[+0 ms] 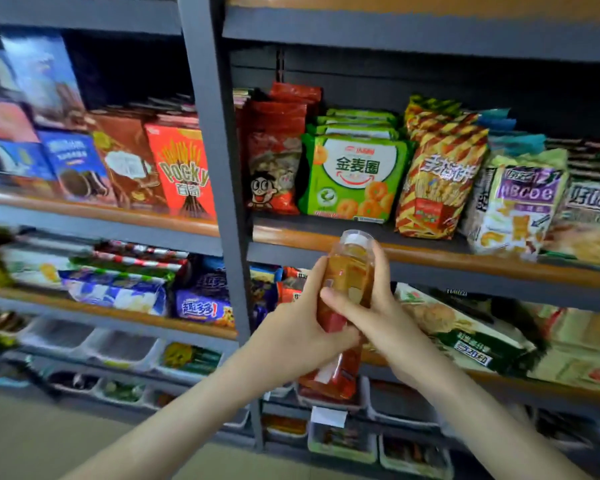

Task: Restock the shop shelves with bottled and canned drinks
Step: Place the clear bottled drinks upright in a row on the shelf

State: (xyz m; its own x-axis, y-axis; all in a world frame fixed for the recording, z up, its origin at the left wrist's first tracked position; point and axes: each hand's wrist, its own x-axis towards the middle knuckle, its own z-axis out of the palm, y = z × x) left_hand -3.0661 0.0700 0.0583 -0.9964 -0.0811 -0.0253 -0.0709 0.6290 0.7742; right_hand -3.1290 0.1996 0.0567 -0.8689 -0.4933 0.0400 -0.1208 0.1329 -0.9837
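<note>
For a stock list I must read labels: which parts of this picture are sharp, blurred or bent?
Head view: the green snack bag and Pocky box read sharply; the far-left blue boxes and lower-right packets smear; the bottle, gripped by left hand and right hand, is slightly soft; the upright post leans, likely wide-angle distortion.

I see a drink bottle (352,268) of amber liquid, with a white cap (355,239) and red label, held nearly upright before the snack shelf (482,263). The left hand (302,327) wraps its middle. The right hand (371,306) grips opposite, thumb across the front. A Pocky box (182,174) stands upper left.
</note>
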